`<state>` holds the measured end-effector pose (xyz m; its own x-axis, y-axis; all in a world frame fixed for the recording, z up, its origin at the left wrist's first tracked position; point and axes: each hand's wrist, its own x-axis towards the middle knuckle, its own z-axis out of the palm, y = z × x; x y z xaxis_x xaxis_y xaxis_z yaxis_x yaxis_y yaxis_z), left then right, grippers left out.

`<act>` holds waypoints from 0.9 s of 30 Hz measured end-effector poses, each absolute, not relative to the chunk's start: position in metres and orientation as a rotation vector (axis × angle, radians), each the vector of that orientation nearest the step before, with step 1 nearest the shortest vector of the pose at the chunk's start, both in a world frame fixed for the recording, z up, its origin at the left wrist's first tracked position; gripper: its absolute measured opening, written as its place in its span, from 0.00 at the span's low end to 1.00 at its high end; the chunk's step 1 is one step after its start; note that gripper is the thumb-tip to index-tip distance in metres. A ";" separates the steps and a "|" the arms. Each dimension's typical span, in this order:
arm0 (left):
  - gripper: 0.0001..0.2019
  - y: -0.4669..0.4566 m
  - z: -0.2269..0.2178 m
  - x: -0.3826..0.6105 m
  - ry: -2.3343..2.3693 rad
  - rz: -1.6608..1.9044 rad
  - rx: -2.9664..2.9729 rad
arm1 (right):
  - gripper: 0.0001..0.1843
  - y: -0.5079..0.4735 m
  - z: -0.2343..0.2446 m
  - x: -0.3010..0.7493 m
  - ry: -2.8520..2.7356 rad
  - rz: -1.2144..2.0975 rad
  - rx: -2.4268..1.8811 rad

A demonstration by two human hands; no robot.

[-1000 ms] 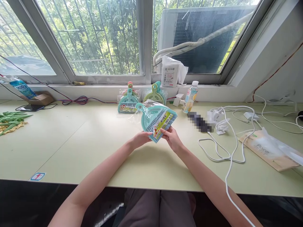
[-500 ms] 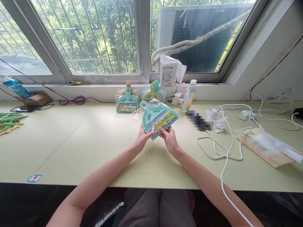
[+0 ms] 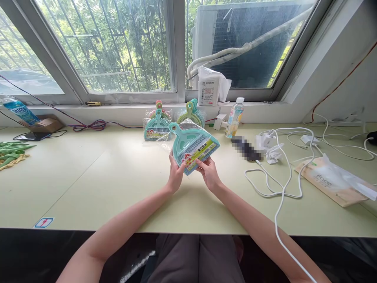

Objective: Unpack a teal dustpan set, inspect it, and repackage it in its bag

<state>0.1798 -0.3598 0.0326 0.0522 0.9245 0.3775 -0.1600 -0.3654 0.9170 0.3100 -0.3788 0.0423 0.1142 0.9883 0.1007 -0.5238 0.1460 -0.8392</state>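
Note:
A teal dustpan and brush set (image 3: 193, 143) in clear plastic wrap, with a yellow-green label, is held tilted above the table. My left hand (image 3: 176, 175) grips its lower left edge, thumb on the front. My right hand (image 3: 209, 173) pinches the lower right edge, thumb near the label. The fingers behind the set are mostly hidden. Beyond it, against the wall, stand more wrapped sets: a teal one (image 3: 157, 127) with a pink one behind it, and several green ones (image 3: 192, 112), partly covered by the held set.
Right of the hands are a drink bottle (image 3: 235, 118), a blurred dark object (image 3: 246, 149), white cables (image 3: 282, 192) and a tissue pack (image 3: 332, 181). A paper pack (image 3: 209, 88) sits on the sill. At left are a blue bottle (image 3: 20, 112) and green stalks (image 3: 13, 151).
The held set has shifted slightly left and its label faces me more squarely. My left hand has slid along its edge, the thumb now more upright. The right hand keeps its grip.

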 end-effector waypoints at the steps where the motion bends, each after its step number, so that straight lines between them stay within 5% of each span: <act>1: 0.36 -0.359 0.032 0.180 0.823 1.472 1.404 | 0.23 -0.379 0.042 0.310 -0.790 1.273 -0.743; 11: 0.41 -0.359 0.038 0.180 0.827 1.378 1.341 | 0.22 -0.380 0.043 0.311 -0.768 1.250 -0.748; 19: 0.28 -0.345 0.040 0.171 0.689 0.914 1.096 | 0.21 -0.380 0.043 0.313 -0.716 1.208 -0.778; 27: 0.29 -0.347 0.033 0.173 0.642 0.661 1.173 | 0.20 -0.374 0.039 0.318 -0.681 1.233 -0.768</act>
